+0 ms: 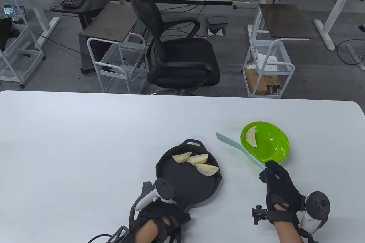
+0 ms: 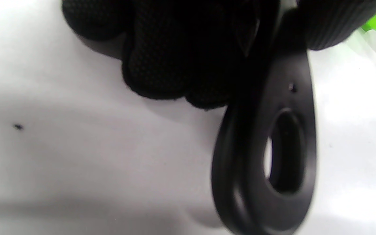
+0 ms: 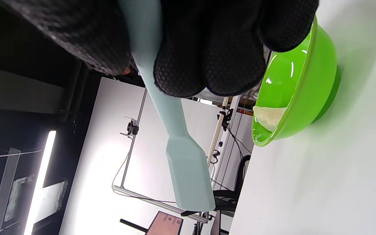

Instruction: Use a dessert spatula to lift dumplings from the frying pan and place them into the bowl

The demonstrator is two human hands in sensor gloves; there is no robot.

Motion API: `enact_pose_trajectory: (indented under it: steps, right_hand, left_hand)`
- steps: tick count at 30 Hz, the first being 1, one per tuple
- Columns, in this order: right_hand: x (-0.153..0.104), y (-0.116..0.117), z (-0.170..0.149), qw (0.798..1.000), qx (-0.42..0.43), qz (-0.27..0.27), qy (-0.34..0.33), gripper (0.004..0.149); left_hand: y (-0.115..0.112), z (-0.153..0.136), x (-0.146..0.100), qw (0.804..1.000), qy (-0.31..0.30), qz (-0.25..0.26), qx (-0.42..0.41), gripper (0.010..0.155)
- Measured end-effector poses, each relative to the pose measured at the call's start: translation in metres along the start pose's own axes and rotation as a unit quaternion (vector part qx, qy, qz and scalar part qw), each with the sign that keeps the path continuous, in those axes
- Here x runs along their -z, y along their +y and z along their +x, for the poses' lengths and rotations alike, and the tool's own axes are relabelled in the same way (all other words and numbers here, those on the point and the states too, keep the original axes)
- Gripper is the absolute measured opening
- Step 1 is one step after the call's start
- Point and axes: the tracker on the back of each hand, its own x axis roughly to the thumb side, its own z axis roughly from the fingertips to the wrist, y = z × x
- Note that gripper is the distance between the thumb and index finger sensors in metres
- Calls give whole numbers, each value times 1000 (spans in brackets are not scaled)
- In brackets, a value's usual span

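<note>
A black frying pan sits near the table's front with three pale dumplings along its far side. My left hand grips the pan's handle at the near side. To the right stands a green bowl with one dumpling inside, also seen in the right wrist view as the bowl and dumpling. My right hand holds the light blue dessert spatula by its handle; the empty blade points up-left between bowl and pan, above the table.
The white table stretches wide to the left and back. Beyond its far edge stand a black office chair and two white wire carts.
</note>
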Motion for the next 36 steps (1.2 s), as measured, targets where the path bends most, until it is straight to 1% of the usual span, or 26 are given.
enact_pose_trajectory:
  steps: [6, 11, 30, 36]
  right_hand:
    - [0, 1, 8, 998, -47, 15, -40, 45]
    - [2, 2, 13, 995, -78, 32, -60, 44]
    - [6, 10, 13, 984, -131, 91, -79, 42]
    - [6, 11, 13, 983, -134, 97, -80, 42]
  left_hand:
    - [0, 0, 0, 1000, 0, 0, 0, 65]
    - [1, -1, 0, 1000, 0, -2, -4, 65]
    - [2, -2, 0, 1000, 1, -3, -4, 65]
    - [2, -2, 0, 1000, 1, -3, -4, 65]
